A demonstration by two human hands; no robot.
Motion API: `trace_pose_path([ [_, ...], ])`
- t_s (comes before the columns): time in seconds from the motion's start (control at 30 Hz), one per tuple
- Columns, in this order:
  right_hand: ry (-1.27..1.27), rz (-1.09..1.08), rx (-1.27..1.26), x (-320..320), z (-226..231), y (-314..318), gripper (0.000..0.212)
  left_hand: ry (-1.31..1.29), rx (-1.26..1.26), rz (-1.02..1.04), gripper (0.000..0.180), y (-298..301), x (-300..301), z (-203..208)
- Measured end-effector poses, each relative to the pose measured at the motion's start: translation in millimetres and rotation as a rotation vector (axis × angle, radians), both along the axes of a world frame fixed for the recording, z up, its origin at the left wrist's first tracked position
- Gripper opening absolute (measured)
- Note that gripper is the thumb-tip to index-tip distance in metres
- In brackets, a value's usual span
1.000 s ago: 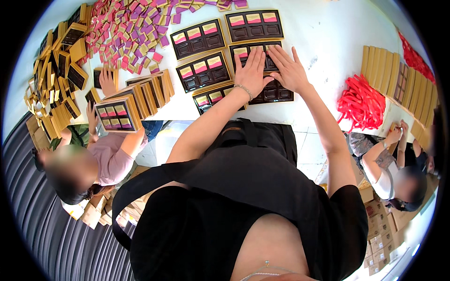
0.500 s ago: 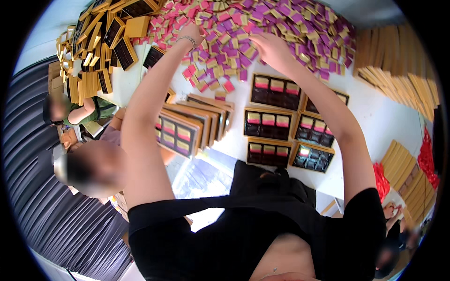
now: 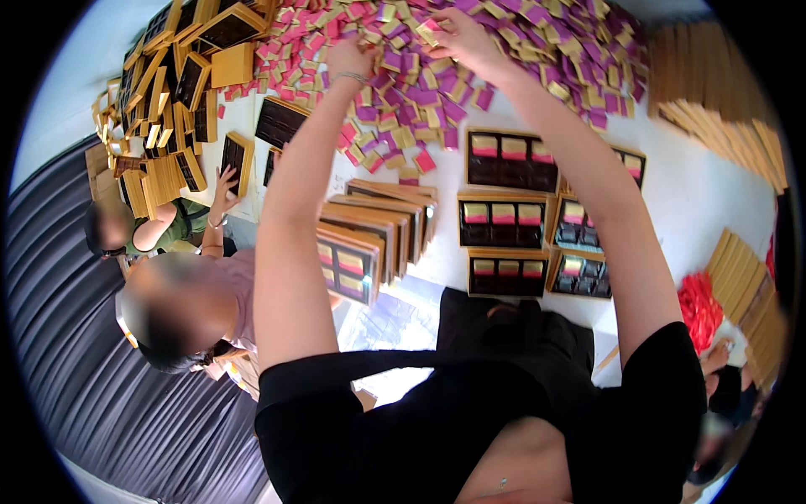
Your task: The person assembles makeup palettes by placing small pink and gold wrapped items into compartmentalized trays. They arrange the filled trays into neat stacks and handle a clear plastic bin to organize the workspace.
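Note:
A wide heap of small gold-and-pink and gold-and-purple packets (image 3: 411, 109) covers the far part of the white table. Over it, my right hand (image 3: 466, 44) pinches one gold-and-pink packet (image 3: 428, 31) between thumb and fingers. To its left, my left hand (image 3: 349, 59), with a bracelet at the wrist, is low over the heap with fingers curled; what they hold, if anything, is hidden. Nearer me, below my right forearm, lie several gold-edged boxes with dark compartmented trays (image 3: 502, 220), their visible far rows filled with gold-and-pink packets.
Left of centre leans a row of filled boxes (image 3: 348, 270). Dark-tray boxes (image 3: 193, 80) are piled at the far left. Stacked brown boards (image 3: 718, 92) stand at the right, near red material (image 3: 699, 309). A co-worker's hand (image 3: 225, 189) touches a box at the left.
My right hand has moved farther out over the heap and a packet now shows in its fingers. My left hand stays at the heap, fingers more curled. A co-worker's hand has appeared at a box.

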State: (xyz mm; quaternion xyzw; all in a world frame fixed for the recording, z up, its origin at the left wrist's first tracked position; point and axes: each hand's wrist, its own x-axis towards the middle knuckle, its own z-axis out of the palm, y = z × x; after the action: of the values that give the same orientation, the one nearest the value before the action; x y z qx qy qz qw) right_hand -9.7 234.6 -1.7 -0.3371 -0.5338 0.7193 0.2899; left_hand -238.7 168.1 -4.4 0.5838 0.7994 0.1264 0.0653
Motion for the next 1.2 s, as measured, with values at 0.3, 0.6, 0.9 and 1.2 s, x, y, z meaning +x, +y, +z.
trace_pose_path([
  [0.3, -0.254, -0.056, 0.222, 276, 71, -130, 0.032, -0.475, -0.460, -0.365, 0.023, -46, 150, 72],
  [0.6, -0.848, -0.352, 0.258, 402, 16, -307, 0.016, -0.756, -0.447, -0.409, 0.020, -217, 408, 28],
  [0.9, -0.887, -0.510, 0.268, 415, 11, -301, 0.015, -0.493, 0.104, -0.525, 0.028, -241, 458, -4],
  [1.2, -0.719, -0.707, -0.147, 424, 21, -298, 0.016, 0.006, 0.212, -0.919, 0.047, -267, 450, 9],
])
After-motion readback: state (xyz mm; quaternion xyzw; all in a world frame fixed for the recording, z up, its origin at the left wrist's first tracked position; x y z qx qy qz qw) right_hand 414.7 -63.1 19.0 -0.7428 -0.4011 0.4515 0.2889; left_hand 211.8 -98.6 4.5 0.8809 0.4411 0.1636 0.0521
